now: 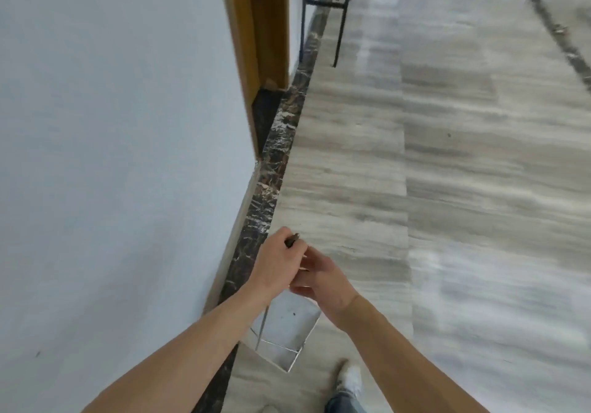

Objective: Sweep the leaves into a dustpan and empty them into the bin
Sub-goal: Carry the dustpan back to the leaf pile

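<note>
Metal dustpan [287,326]: boxy, dull grey, thin bright rims, hanging just below both hands above the streaked grey stone floor [447,188]. Nothing plainly visible inside but a dark speck or two. Left hand [277,264] curled round a dark handle tip [292,240]; a thin rod runs down from it to the pan. Right hand [323,280] fingers bent, touching the left; its grip cannot be made out. Dark marble skirting [271,182], white wall [112,124] alongside.
</note>
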